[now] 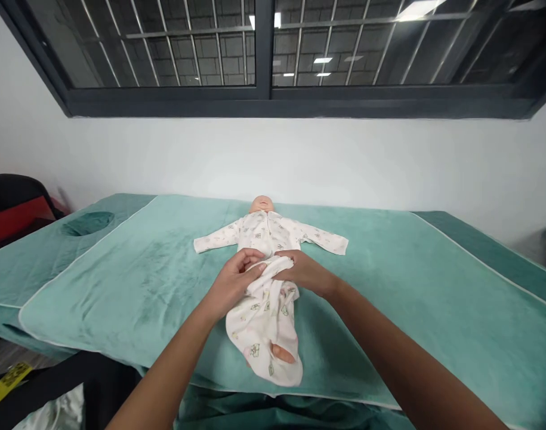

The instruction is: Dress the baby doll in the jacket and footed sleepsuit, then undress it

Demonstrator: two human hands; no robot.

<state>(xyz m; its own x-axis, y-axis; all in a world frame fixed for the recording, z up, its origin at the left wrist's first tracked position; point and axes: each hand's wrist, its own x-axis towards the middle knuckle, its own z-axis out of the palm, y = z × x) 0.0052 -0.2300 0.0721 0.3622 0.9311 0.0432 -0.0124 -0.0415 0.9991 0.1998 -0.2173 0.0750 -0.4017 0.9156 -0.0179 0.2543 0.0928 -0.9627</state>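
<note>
A baby doll [261,205] lies on its back on a teal towel [120,280], head toward the wall, arms spread. It wears a white printed romper [268,310]. A bare foot [282,353] pokes out near the lower end. My left hand [234,279] and my right hand [299,270] meet at the doll's waist. Both are closed, pinching the bunched fabric of the romper between fingers and thumbs.
The towel covers a teal padded table [487,251] with a face hole [88,223] at the far left. A white wall and a dark-framed window [264,54] stand behind. A black and red chair [13,206] sits at the left, a yellow strip [4,385] at bottom left.
</note>
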